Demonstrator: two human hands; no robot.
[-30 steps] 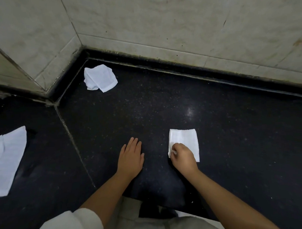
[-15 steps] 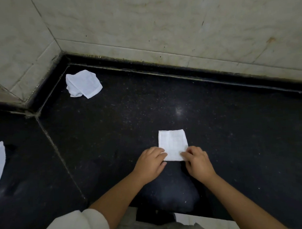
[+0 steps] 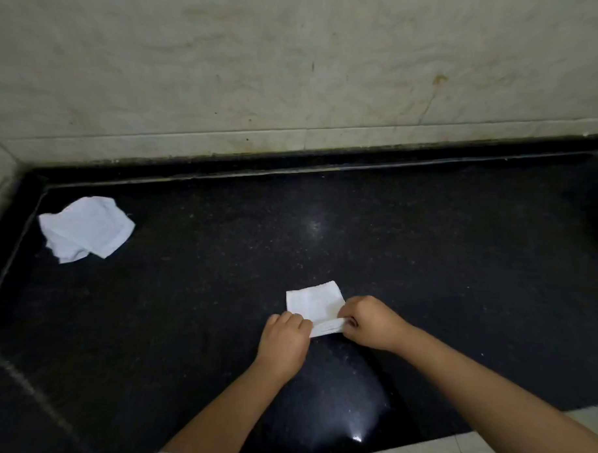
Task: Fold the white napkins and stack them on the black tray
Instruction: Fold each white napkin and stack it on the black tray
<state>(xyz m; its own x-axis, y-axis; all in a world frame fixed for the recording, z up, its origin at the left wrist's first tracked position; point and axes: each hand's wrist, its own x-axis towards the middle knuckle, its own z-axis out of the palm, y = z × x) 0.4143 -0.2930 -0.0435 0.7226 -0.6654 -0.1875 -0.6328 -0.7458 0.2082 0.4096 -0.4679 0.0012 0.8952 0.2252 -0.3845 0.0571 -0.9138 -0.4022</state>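
From my feed I'm looking down at a black speckled counter (image 3: 427, 255) with a pale stone wall (image 3: 285, 64) behind it. Near the front edge there's a small folded white napkin (image 3: 314, 302) lying flat on the counter. Both hands are on its near edge: the left hand (image 3: 284, 342) has its fingers curled and is pinching the left end, and the right hand (image 3: 368, 322) is curled too, pinching the right end. That near edge is lifted off the counter and rolled up a bit between the two hands, while the far part still lies flat. Way off to the left, in the back corner by the wall, sits a second white napkin (image 3: 85, 227), rumpled and loosely folded, well apart from the hands.
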